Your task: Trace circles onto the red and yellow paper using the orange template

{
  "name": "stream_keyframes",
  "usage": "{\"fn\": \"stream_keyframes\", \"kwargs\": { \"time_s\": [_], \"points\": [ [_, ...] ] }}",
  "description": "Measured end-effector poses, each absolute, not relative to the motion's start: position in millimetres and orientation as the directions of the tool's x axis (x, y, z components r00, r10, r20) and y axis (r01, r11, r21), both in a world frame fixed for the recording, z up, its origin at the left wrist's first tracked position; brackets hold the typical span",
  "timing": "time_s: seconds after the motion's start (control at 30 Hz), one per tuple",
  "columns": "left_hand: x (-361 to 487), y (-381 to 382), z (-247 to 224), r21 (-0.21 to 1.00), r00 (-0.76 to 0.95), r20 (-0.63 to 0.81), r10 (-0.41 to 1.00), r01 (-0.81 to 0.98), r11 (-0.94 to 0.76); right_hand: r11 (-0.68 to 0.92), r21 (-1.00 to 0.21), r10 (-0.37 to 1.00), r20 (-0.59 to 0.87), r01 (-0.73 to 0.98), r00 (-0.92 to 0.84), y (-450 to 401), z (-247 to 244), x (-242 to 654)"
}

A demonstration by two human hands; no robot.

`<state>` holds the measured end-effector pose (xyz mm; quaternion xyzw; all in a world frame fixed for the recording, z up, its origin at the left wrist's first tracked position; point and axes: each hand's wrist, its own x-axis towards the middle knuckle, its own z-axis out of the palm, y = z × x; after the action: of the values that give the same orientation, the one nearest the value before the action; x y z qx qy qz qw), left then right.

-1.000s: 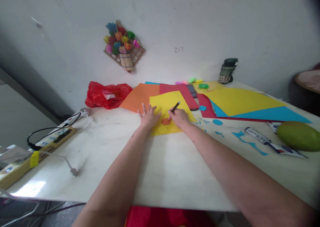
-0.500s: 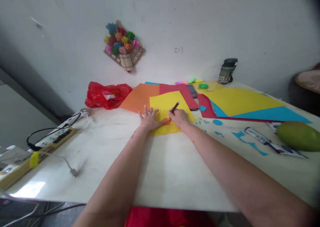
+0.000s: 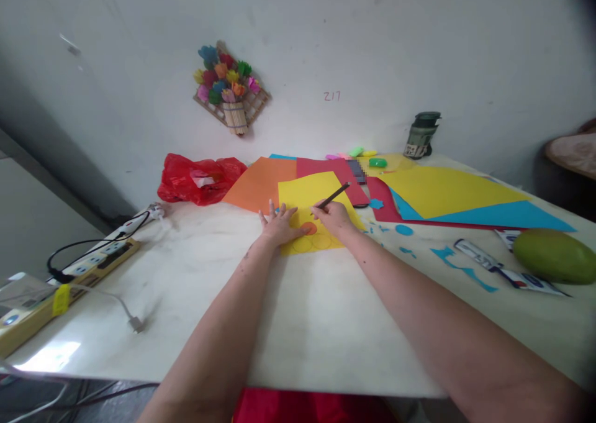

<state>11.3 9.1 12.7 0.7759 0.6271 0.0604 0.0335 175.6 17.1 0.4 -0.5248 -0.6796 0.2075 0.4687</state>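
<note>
A yellow paper sheet (image 3: 310, 193) lies on the table with several outlined circles near its close edge. My left hand (image 3: 279, 225) is flat on its left side, fingers spread, the thumb touching a small orange paper disc (image 3: 309, 228). In my right hand (image 3: 334, 218) is a slim dark pencil (image 3: 334, 195), gripped near its lower end and slanting up to the right. Its tip is at the sheet just above the disc; whether it touches the paper I cannot tell.
Orange paper (image 3: 255, 184) and red paper (image 3: 316, 168) lie behind. On the right are blue scraps (image 3: 463, 268), a blue disc (image 3: 404, 230), a glue tube (image 3: 479, 254) and a green mango-like fruit (image 3: 554, 255). A power strip (image 3: 100, 258) runs along the left; a bottle (image 3: 423, 135) stands behind.
The pencil has swung to a lower slant, leaning further right, and its tip has moved from the disc's edge to above it. My left hand stays in place.
</note>
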Motion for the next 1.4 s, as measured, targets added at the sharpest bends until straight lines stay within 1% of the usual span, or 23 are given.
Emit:
{"fn": "stream_keyframes", "kwargs": {
  "time_s": [0.17, 0.27, 0.37, 0.5, 0.6, 0.7, 0.83, 0.93, 1.13, 1.27, 1.4],
  "points": [
    [11.5, 8.6, 12.5, 0.14, 0.204, 0.064, 0.977, 0.967, -0.211, 0.385, -0.824, 0.903, 0.43, 0.415, 0.016, 25.7, -1.5, 181.7],
    [12.4, 7.9, 13.0, 0.145, 0.198, 0.072, 0.978, 0.968, -0.206, 0.378, -0.837, 0.906, 0.422, 0.397, 0.026, 24.2, 0.7, 181.6],
    [12.8, 7.9, 12.4, 0.151, 0.198, 0.082, 0.977, 0.966, -0.208, 0.366, -0.839, 0.917, 0.399, 0.404, 0.0, 19.2, 3.0, 178.4],
    [11.9, 9.6, 9.9, 0.159, 0.208, 0.101, 0.973, 0.962, -0.222, 0.385, -0.804, 0.914, 0.4, 0.453, -0.065, 11.7, 3.9, 171.4],
    [11.0, 10.9, 8.3, 0.157, 0.208, 0.106, 0.972, 0.962, -0.223, 0.368, -0.764, 0.923, 0.368, 0.53, -0.111, 7.2, 4.0, 166.7],
    [10.6, 11.2, 7.3, 0.147, 0.21, 0.11, 0.971, 0.963, -0.225, 0.349, -0.719, 0.931, 0.341, 0.601, -0.132, 5.0, 4.4, 164.7],
    [9.5, 10.0, 6.9, 0.131, 0.223, 0.121, 0.967, 0.962, -0.238, 0.361, -0.664, 0.922, 0.358, 0.655, -0.145, 6.1, 4.4, 165.4],
    [7.0, 9.0, 7.8, 0.134, 0.205, 0.093, 0.974, 0.967, -0.216, 0.358, -0.647, 0.922, 0.36, 0.674, -0.144, 7.7, 4.4, 166.0],
    [3.8, 8.6, 11.6, 0.141, 0.163, -0.02, 0.986, 0.977, -0.159, 0.348, -0.645, 0.928, 0.34, 0.68, -0.152, 3.9, 8.2, 163.8],
    [5.0, 5.8, 15.2, 0.144, 0.163, -0.045, 0.986, 0.977, -0.155, 0.367, -0.622, 0.919, 0.359, 0.692, -0.165, 2.2, 8.8, 160.4],
    [5.5, 2.5, 18.6, 0.134, 0.173, -0.061, 0.983, 0.977, -0.163, 0.384, -0.638, 0.919, 0.337, 0.667, -0.207, 6.2, 3.1, 157.2]
  ]
}}
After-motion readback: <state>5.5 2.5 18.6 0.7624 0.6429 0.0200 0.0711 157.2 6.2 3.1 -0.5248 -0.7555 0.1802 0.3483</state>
